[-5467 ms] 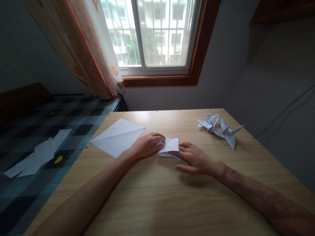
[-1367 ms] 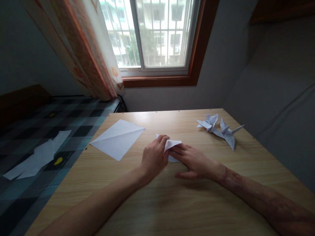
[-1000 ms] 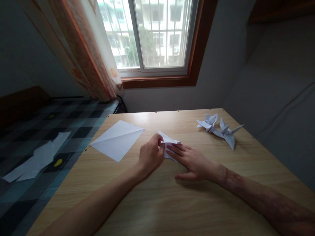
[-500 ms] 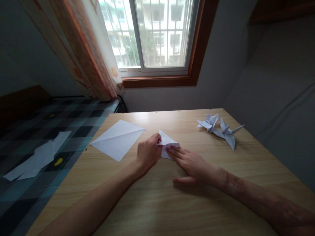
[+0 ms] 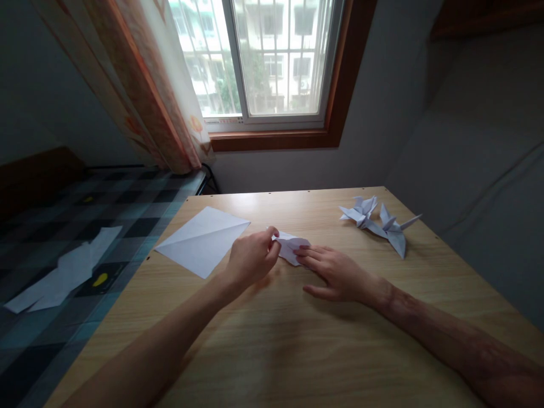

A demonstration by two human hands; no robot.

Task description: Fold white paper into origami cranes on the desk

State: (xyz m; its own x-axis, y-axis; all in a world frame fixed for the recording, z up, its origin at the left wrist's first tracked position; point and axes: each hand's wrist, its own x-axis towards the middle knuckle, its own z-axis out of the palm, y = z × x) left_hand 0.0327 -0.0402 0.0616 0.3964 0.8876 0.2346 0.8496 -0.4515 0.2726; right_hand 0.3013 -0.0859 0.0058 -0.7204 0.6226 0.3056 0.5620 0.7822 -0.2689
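A small folded piece of white paper (image 5: 289, 247) is at the middle of the wooden table (image 5: 263, 351). My left hand (image 5: 251, 255) pinches its left corner between thumb and fingers, a little above the tabletop. On the right end of the folded paper lie the fingertips of my right hand (image 5: 334, 273), fingers stretched out and thumb apart. To the left of my left hand rests a square white sheet (image 5: 199, 243) with a crease across it. The exact folds under my fingers are partly hidden.
Two folded paper cranes (image 5: 361, 212) lie close together at the table's back right. Left of the table is a bed with a checked cover (image 5: 38, 345), bearing white paper scraps (image 5: 68, 275). A window (image 5: 280, 62) and a curtain (image 5: 144, 96) are beyond.
My left hand has moved slightly left and lifted the pinched corner of the folded paper. My right hand has shifted slightly away from me, its fingers still on the paper.
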